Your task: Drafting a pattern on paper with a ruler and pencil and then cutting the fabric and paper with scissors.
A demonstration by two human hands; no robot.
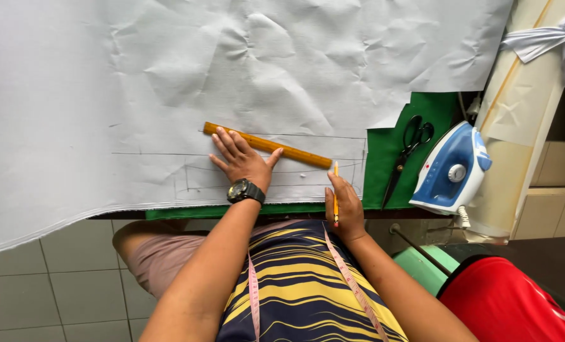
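While the left hand (243,159) is lying flat with fingers spread near the centre of the frame, its fingertips are pressing on a wooden ruler (266,145) that is slanting from upper left down to the right across a large sheet of white paper (168,82). That hand is gripping nothing; it is only pinning the ruler down, and a dark wristwatch (245,190) is sitting on its wrist. Just right of centre, the right hand (346,208) is closing around a yellow pencil (335,196), holding it upright with the tip pointing toward the ruler's lower right end, very near it. Faint pencil lines are running across the paper under and below the ruler. A green cloth (396,149) is showing beneath the paper's right edge, and black scissors (408,152) are lying on it. At the right of the frame a blue and white iron (450,171) is resting beside the scissors. A pink tape measure (352,285) is hanging over the person's striped shirt at the bottom of the frame.
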